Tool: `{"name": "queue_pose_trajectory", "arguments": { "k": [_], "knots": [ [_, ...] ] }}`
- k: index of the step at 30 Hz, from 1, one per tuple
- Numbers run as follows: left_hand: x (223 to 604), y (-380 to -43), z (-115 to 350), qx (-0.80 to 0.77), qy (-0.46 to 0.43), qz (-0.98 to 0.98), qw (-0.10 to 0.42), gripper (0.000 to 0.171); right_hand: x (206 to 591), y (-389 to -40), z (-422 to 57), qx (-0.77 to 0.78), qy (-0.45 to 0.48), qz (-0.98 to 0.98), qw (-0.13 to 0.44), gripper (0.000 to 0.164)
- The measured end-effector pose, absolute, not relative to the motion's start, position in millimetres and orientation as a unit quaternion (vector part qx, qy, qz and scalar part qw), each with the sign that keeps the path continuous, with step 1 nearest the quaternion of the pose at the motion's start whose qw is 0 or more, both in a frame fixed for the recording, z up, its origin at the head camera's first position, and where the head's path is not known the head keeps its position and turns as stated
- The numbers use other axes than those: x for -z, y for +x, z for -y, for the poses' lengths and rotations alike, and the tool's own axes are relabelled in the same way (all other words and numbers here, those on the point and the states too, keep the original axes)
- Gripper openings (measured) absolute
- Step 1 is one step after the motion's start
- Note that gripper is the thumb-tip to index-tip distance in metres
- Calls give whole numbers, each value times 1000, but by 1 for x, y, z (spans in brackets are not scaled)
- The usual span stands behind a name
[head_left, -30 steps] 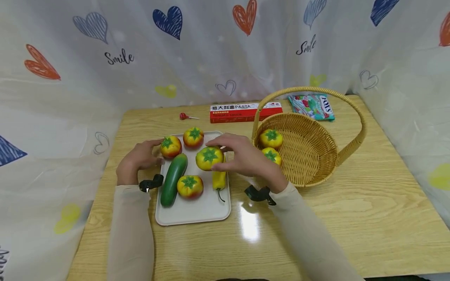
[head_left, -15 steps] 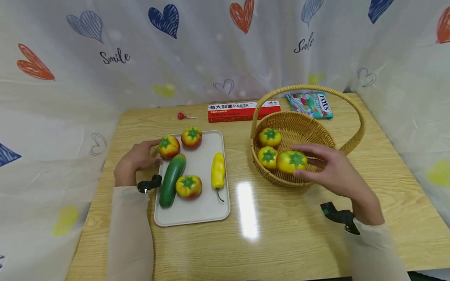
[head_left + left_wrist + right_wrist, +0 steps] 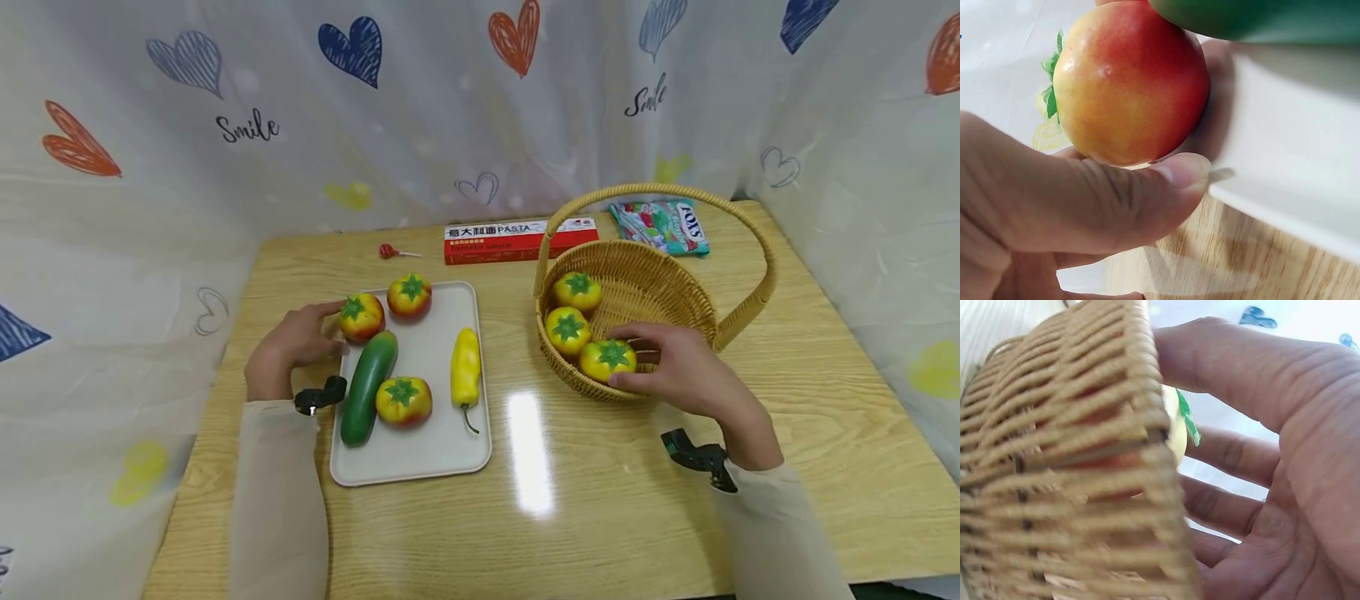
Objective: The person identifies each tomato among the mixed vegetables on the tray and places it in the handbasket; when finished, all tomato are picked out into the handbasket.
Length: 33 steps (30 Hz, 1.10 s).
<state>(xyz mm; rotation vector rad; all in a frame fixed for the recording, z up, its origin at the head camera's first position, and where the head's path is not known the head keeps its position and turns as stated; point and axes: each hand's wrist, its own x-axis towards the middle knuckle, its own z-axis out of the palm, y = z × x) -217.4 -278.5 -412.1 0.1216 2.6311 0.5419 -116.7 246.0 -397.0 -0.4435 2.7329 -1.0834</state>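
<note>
My right hand (image 3: 678, 367) pinches a yellow-red tomato (image 3: 611, 360) with a green star-shaped top, low inside the wicker basket (image 3: 705, 312) at its near left side. Two more such tomatoes lie beside it. In the right wrist view the basket's weave (image 3: 1085, 425) hides most of the held tomato, and the fingers reach past the rim. At the white tray's (image 3: 442, 454) left edge, my left hand (image 3: 296, 337) stays beside a red-yellow tomato (image 3: 362, 317). In the left wrist view its thumb (image 3: 1179, 172) lies at the tray rim, just under that tomato (image 3: 1132, 81).
The tray also bears a green cucumber (image 3: 367, 387), a yellow pepper (image 3: 466, 367) and two more tomatoes. Behind it lie a lollipop (image 3: 387, 250) and a red pasta box (image 3: 487, 243). A candy bag (image 3: 660, 225) lies behind the basket, whose tall handle (image 3: 652, 190) arches over it.
My right hand has carried the tomato from over the tray, by the yellow pepper, rightward and down into the basket. The left hand has stayed at the tray's left edge.
</note>
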Motion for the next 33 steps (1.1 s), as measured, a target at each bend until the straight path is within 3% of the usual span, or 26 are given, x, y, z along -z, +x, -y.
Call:
{"name": "queue_pose_trajectory", "arguments": {
  "k": [12,21,28,33],
  "knots": [
    [411,-217,278,-193,42,-954,224,81,413,-138,-224,385,-121,-911,79,54],
    [412,-216,278,-198,38,-953,225,81,418,-144,-214,363,-123,-921,64,65],
    [412,-217,277,-203,36,-952,226,81,408,-134,-223,357,-126,-926,13,68],
    [411,-216,277,-200,35,-953,225,81,396,-134,-216,385,-182,-904,-30,64]
  ]
}}
